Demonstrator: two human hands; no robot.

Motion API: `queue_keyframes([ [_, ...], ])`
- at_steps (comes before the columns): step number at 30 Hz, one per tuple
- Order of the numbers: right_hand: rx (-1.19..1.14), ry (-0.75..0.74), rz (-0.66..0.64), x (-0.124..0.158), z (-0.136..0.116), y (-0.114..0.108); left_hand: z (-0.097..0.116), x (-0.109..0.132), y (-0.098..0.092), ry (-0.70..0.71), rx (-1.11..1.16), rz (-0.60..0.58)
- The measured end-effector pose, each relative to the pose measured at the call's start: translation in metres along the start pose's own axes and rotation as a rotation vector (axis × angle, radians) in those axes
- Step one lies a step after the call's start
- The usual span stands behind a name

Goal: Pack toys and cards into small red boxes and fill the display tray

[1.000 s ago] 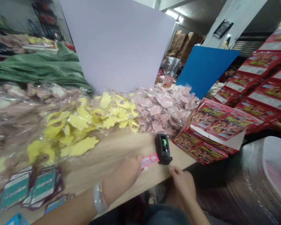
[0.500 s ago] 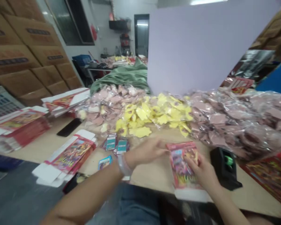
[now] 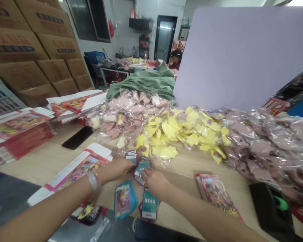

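Reaching out over the bench (image 3: 184,171), both arms come in from its near edge. Far left, a flattened printed carton blank (image 3: 78,168) lies under the left forearm, and a slip of that arm could drag it. The left hand (image 3: 113,169) is curled just beside a small stack of teal cards (image 3: 131,157), and the right hand (image 3: 154,181) is close by, its fingertips (image 3: 145,172) at or on a second teal card (image 3: 143,165). Neither hand looks widely open, but I can't tell from this angle whether either is closed on a card. A blue card pack (image 3: 125,200) and a teal card pack (image 3: 149,204) sit below them near the edge, where a careless sweep could knock them off. Bagged yellow foam shapes (image 3: 171,134) crowd the far side, and if they slumped they could bury the cards. Open wood lies rightward, before a folded printed box (image 3: 214,193) and a black tape dispenser (image 3: 271,208).
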State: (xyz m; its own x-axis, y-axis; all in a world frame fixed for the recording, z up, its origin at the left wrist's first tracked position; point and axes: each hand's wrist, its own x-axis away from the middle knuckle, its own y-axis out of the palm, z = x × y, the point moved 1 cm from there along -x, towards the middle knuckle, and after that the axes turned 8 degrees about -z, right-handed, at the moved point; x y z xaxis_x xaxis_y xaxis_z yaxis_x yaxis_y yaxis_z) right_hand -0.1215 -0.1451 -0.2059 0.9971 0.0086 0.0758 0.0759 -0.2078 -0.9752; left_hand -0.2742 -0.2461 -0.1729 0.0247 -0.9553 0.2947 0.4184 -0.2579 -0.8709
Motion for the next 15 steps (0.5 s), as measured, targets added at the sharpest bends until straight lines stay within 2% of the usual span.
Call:
queue_keyframes([
  [5,-0.065,-0.075,-0.038,0.013,0.008,0.009,0.005,0.008,0.025,-0.065,0.012,0.101],
  [8,-0.197,-0.066,-0.018,0.014,0.010,0.009,0.001,0.013,0.026,-0.090,0.089,0.161],
  [10,-0.315,0.002,0.027,0.015,0.013,0.003,-0.004,0.018,0.021,-0.096,0.168,0.196],
  [12,-0.448,0.130,0.120,0.019,0.015,-0.006,-0.005,0.021,0.015,-0.123,0.246,0.265],
  [15,-0.662,0.353,0.279,0.035,0.019,-0.018,0.016,0.012,0.019,-0.203,0.362,0.425],
])
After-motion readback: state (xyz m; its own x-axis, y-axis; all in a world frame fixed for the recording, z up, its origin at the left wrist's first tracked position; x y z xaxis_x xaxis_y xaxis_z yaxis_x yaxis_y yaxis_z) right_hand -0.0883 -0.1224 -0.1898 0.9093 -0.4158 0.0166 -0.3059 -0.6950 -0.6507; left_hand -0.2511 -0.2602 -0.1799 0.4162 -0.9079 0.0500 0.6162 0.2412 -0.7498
